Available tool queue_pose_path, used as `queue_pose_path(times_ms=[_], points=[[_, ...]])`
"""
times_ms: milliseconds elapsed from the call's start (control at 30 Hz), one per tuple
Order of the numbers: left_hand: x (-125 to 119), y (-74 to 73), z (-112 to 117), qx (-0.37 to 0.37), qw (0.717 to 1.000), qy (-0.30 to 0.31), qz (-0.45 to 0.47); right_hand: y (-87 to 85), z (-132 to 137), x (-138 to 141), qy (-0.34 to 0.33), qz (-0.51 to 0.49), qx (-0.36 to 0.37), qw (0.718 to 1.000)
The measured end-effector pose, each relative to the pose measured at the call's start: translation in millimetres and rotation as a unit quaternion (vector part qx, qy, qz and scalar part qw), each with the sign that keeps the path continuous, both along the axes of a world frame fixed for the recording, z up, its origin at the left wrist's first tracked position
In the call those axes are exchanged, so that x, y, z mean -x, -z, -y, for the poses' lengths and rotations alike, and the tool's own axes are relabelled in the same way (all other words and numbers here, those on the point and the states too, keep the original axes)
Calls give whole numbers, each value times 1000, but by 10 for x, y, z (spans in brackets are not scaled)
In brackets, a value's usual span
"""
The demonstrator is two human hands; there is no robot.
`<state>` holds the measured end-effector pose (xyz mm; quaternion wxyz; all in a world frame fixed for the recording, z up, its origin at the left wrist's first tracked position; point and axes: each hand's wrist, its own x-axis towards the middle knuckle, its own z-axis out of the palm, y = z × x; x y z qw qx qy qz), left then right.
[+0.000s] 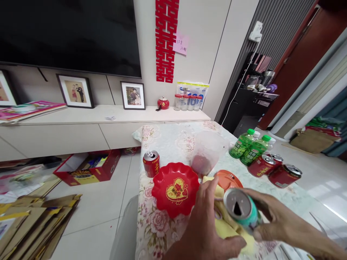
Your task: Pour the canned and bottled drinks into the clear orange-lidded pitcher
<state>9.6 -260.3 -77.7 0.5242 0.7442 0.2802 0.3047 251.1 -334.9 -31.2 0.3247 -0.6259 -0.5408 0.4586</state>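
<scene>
The step in hand appears to be handling the opened teal can [241, 207], held over the yellow cloth [226, 227] toward the near edge of the surface [168, 135]. The right hand [276, 216] grips its side, thumb nearest; the left hand [204, 224] is open beside it, thumb spread. The next move seemingly calls for keeping that grip steady.

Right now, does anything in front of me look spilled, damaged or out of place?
Mildly, yes: the pink note hangs tilted on the wall, and heaped cardboard clutters the floor at left. The teal can in your right hand is open, but I see no spill.
</scene>
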Motion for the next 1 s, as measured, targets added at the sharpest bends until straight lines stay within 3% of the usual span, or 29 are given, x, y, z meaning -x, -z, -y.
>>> queue_pose_path(times_ms=[67, 167, 367, 433, 533, 633, 700, 800, 1000], points=[[83, -155, -47, 16, 998, 65, -19, 111, 51, 124, -40, -51, 35, 997], [102, -230, -91, -19, 993, 114, 1, 183, 39, 278, -64, -115, 42, 990], [187, -390, -156, -83, 992, 90, -28, 314, 48, 254, -63, -77, -22, 995], [296, -520, -290, -118, 991, 54, -45, 382, 118, 145, -8, -53, -46, 998], [472, -752, -665, -194, 976, -42, -88, 497, 278, -75, 82, -57, -55, 993], [559, -955, -1156, -258, 935, -152, -188, 619, 453, -305, 132, -55, -55, 988], [547, -1022, -1468, -281, 901, -190, -272, 692, 548, -424, 173, -46, -54, 982], [472, -983, -1830, -283, 846, -202, -405, 774, 629, -534, 277, -39, -70, 958], [379, -715, -2144, -260, 823, -159, -480, 863, 630, -719, 465, -51, -94, 879]])
